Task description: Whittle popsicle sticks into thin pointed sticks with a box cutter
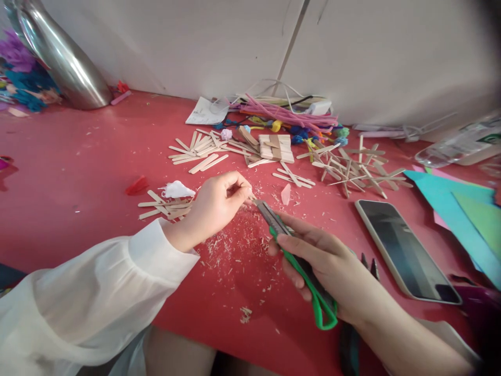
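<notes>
My right hand [317, 250] is wrapped around a green and dark utility knife [298, 261], its thumb lying along the handle. The metal end of the knife points up and left, meeting a small wooden stick [254, 199] at my left fingertips. Thumb and fingers of my left hand [219, 203] are pinched on that stick, and most of it is hidden. Wood shavings [230, 245] lie scattered on the red table [105, 172] beneath both hands. Beside my left wrist are several loose craft sticks [156, 206] and a white crumpled scrap [178, 189].
More craft sticks lie in piles [199, 149] [364, 169], with a banded bundle [287, 150] between them. Pink pipe cleaners [289, 115] rest against the wall. A phone [407, 250], coloured paper [450, 198] and a clear bottle [457, 141] are at right; a metal jug [66, 57] stands back left.
</notes>
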Demonstrator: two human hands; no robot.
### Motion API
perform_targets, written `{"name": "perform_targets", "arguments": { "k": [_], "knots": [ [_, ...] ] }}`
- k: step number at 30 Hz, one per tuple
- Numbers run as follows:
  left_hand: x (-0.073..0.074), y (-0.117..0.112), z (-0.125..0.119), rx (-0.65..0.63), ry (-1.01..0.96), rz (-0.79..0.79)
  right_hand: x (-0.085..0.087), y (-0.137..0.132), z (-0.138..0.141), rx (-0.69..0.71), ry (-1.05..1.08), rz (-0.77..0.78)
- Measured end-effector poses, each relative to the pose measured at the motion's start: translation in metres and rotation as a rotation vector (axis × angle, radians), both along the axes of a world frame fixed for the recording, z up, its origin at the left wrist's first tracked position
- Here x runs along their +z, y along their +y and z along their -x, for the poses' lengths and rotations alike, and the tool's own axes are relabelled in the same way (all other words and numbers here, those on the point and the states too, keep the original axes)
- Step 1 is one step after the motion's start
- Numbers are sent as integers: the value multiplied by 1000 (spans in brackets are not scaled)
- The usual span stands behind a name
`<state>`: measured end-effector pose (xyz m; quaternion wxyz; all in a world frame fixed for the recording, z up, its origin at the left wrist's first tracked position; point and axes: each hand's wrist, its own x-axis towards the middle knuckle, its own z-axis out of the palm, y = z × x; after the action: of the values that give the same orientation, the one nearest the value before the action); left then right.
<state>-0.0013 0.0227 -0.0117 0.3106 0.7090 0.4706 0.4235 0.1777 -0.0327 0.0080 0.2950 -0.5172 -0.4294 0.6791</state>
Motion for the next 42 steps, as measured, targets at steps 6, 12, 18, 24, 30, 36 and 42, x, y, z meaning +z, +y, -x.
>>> {"name": "perform_targets", "arguments": {
  "k": [6, 12, 18, 24, 30, 36, 42],
  "knots": [
    [1, 2, 1, -12, -40, 81, 0, -2, -4, 12, -77, -85],
    [3, 4, 2, -14, -88, 99, -6, -5, -6, 79, -545, -419],
    [5, 3, 1, 20, -15, 53, -11, -6, -6, 131, -904, -827],
    [5, 0, 1, 14, 38, 25, -10, -5, -5, 166, -1033, -927],
    [4, -3, 0, -2, 63, 6, -10, -7, -5, 172, -874, -769],
    [-2, -2, -2, 21, 25, 1, -10, -6, 0, 100, -446, -306],
    [-4, 0, -1, 24, -13, 4, -2, 0, 5, 14, -66, -45]
  ]
}}
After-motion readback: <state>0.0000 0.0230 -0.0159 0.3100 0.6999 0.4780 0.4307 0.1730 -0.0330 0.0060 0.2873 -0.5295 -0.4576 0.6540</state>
